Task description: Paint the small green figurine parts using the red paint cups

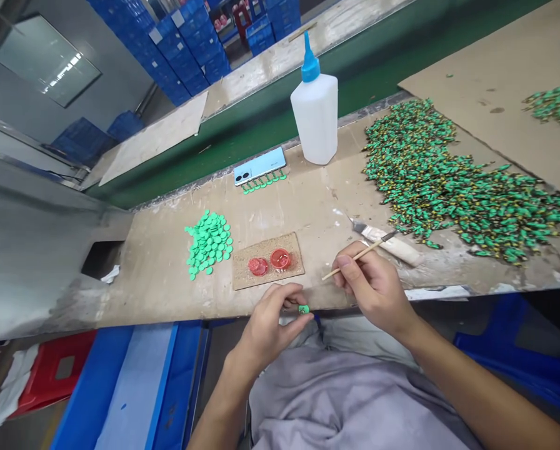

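Between the thumb and fingers of my left hand [275,322] is a small green piece [303,309] with dark marks on it, just off the table's front edge. My right hand [371,284] pinches a thin wooden stick [363,252] like a fine paintbrush; its dark tapered end points up and right, its plain end left. Beyond my left hand, two small red cups [280,259] with red contents sit on a brown board [242,275]. Green discs [209,242] lie heaped to the left. A white-wrapped tool [392,247] with a thin pointed tip lies past my right hand.
A white squeeze bottle [315,119] with a blue nozzle stands at the back. Near it lies a light-blue phone [260,166], with a row of small green figures [264,182] along its front. A large pile of green-and-black figures [449,181] covers the right side. Blue crates [186,50] are stacked behind.
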{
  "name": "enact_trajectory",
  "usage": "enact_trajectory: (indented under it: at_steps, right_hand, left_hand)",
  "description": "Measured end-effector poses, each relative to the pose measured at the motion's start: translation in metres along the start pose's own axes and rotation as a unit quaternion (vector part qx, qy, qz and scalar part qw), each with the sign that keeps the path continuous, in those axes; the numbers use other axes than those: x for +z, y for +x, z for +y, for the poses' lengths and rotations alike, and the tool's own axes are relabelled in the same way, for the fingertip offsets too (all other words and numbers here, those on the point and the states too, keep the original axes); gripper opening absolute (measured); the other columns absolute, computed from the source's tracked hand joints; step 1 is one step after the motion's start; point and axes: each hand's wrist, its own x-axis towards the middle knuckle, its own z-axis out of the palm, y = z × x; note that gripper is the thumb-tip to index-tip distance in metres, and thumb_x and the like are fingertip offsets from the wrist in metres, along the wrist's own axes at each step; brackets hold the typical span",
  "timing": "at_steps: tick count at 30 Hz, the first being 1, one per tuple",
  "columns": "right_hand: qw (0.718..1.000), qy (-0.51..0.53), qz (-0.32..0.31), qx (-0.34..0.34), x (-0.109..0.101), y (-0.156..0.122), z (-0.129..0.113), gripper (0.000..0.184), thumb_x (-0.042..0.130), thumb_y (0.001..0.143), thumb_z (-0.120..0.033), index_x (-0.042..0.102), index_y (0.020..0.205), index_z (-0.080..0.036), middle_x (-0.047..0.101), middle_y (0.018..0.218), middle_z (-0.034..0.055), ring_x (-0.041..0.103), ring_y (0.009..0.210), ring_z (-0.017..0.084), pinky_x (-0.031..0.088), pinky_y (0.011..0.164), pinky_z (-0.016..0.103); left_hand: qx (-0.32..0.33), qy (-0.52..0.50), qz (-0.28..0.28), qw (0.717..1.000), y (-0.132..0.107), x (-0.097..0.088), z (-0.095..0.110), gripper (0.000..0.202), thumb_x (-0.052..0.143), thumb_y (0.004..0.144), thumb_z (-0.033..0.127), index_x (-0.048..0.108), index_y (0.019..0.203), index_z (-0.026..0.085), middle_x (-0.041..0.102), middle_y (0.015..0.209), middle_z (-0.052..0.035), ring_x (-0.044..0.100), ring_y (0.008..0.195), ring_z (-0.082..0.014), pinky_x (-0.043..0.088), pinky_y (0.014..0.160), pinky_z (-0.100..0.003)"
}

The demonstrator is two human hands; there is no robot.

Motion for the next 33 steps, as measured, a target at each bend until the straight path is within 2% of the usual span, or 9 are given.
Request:
enact_trajectory:
  at_steps: [2, 4, 7, 10, 14, 20, 27, 31, 33]
  right_hand:
    - [1.000, -0.001, 0.000, 0.001, 0.000, 0.000, -0.001, 0.034, 0.054, 0.109, -0.043, 0.059, 0.084, -0.021, 0.059, 0.066, -0.0022, 0.053, 0.053, 0.011, 0.042, 0.050, 0.024]
    - [1.000, -0.001, 0.002, 0.002, -0.001, 0.001, -0.003, 0.036, 0.054, 0.109, -0.045, 0.059, 0.083, -0.021, 0.059, 0.065, -0.0021, 0.052, 0.052, 0.011, 0.041, 0.048, 0.023]
    - [1.000, 0.001, 0.001, 0.004, -0.002, 0.001, -0.005, 0.036, 0.054, 0.109, -0.045, 0.059, 0.082, -0.021, 0.059, 0.064, -0.0024, 0.050, 0.050, 0.010, 0.040, 0.046, 0.022]
    - [1.000, 0.002, -0.006, 0.010, -0.004, -0.001, -0.004, 0.032, 0.055, 0.109, -0.042, 0.060, 0.085, -0.022, 0.060, 0.064, -0.0031, 0.050, 0.049, 0.009, 0.040, 0.045, 0.021]
    - [1.000, 0.003, -0.015, 0.011, -0.005, -0.003, -0.002, 0.030, 0.055, 0.110, -0.040, 0.061, 0.086, -0.022, 0.060, 0.065, -0.0033, 0.049, 0.048, 0.009, 0.040, 0.044, 0.021]
    - [0.999, 0.012, -0.019, 0.024, -0.005, -0.002, -0.001, 0.026, 0.057, 0.109, -0.039, 0.062, 0.089, -0.024, 0.062, 0.066, -0.0031, 0.049, 0.048, 0.010, 0.039, 0.043, 0.022]
    - [0.999, 0.013, -0.018, 0.027, -0.005, -0.005, 0.000, 0.026, 0.057, 0.109, -0.038, 0.062, 0.088, -0.023, 0.061, 0.066, -0.0032, 0.049, 0.048, 0.009, 0.039, 0.044, 0.022]
    - [0.999, 0.011, -0.019, 0.040, -0.007, -0.005, 0.002, 0.027, 0.057, 0.109, -0.039, 0.061, 0.088, -0.023, 0.061, 0.066, -0.0033, 0.049, 0.049, 0.009, 0.039, 0.045, 0.021]
    - [0.999, -0.005, -0.017, 0.040, -0.007, -0.005, 0.000, 0.029, 0.058, 0.108, -0.041, 0.062, 0.086, -0.023, 0.061, 0.066, -0.0027, 0.049, 0.049, 0.009, 0.039, 0.045, 0.021]
  left_hand:
    - [-0.027, -0.073, -0.013, 0.997, 0.003, -0.004, 0.003, 0.042, 0.080, 0.093, 0.026, 0.059, 0.129, 0.021, 0.075, 0.099, -0.0060, 0.075, 0.088, -0.0168, 0.065, 0.080, -0.028]
    - [-0.063, -0.221, -0.021, 0.973, 0.006, -0.007, 0.008, 0.046, 0.084, 0.091, 0.026, 0.058, 0.129, 0.021, 0.076, 0.097, -0.0057, 0.076, 0.087, -0.0155, 0.064, 0.081, -0.025]
    - [-0.088, -0.463, -0.046, 0.881, 0.013, -0.008, 0.015, 0.056, 0.092, 0.081, 0.018, 0.061, 0.127, 0.023, 0.077, 0.094, -0.0031, 0.078, 0.083, -0.0142, 0.064, 0.077, -0.021]
    - [-0.072, -0.600, -0.079, 0.793, 0.018, -0.006, 0.020, 0.067, 0.095, 0.074, 0.009, 0.063, 0.131, 0.025, 0.080, 0.096, -0.0017, 0.081, 0.083, -0.0153, 0.064, 0.071, -0.017]
    - [-0.053, -0.668, -0.101, 0.735, 0.019, -0.002, 0.024, 0.068, 0.092, 0.076, 0.005, 0.063, 0.134, 0.025, 0.083, 0.101, -0.0039, 0.083, 0.087, -0.0186, 0.066, 0.071, -0.019]
    - [-0.067, -0.704, -0.112, 0.698, 0.013, 0.000, 0.028, 0.056, 0.090, 0.081, 0.011, 0.066, 0.130, 0.023, 0.083, 0.103, -0.0069, 0.083, 0.089, -0.0201, 0.067, 0.071, -0.022]
    - [-0.066, -0.725, -0.130, 0.673, 0.014, -0.002, 0.027, 0.049, 0.088, 0.086, 0.017, 0.068, 0.130, 0.023, 0.083, 0.108, -0.0080, 0.083, 0.092, -0.0200, 0.066, 0.072, -0.020]
    - [-0.079, -0.724, -0.126, 0.673, 0.010, 0.001, 0.027, 0.048, 0.088, 0.086, 0.018, 0.069, 0.129, 0.023, 0.082, 0.108, -0.0083, 0.083, 0.093, -0.0200, 0.066, 0.072, -0.020]
    - [-0.083, -0.714, -0.122, 0.684, 0.010, -0.007, 0.029, 0.045, 0.088, 0.085, 0.017, 0.071, 0.126, 0.023, 0.082, 0.109, -0.0076, 0.083, 0.093, -0.0191, 0.065, 0.073, -0.020]
